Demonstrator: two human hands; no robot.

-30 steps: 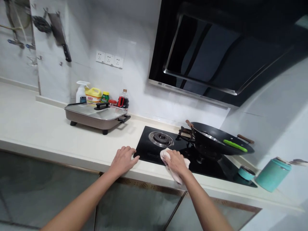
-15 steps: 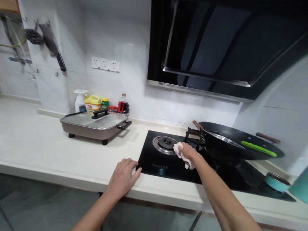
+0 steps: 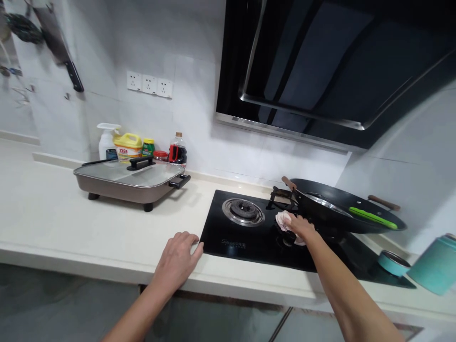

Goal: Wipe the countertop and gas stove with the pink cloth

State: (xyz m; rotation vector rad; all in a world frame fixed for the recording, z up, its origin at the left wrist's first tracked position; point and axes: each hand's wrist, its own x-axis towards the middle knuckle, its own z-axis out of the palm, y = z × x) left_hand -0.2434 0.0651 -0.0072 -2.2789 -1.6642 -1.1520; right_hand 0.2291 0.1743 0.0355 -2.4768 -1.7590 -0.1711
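My right hand (image 3: 301,227) grips a crumpled pale pink cloth (image 3: 283,220), pressed to the black glass gas stove (image 3: 231,259) between the left burner (image 3: 243,212) and the wok. A dark control knob (image 3: 290,236) shows just below the cloth. My left hand (image 3: 178,259) rests on the pale countertop (image 3: 117,228) by the stove's front left corner, its fingers spread and holding nothing. The large black wok (image 3: 320,216) sits over the right side of the stove, with a green-handled utensil (image 3: 373,218) lying in it.
An electric pan (image 3: 114,187) with a glass lid stands left of the stove, several bottles behind it. A range hood (image 3: 302,61) overhangs the stove. A teal ring-shaped item (image 3: 394,263) and a teal container (image 3: 436,266) are at right. A cleaver (image 3: 59,45) hangs at upper left.
My right hand has slid the cloth rightward, away from the left burner toward the wok. My left hand stays by the stove corner. The camera view has shifted slightly right.
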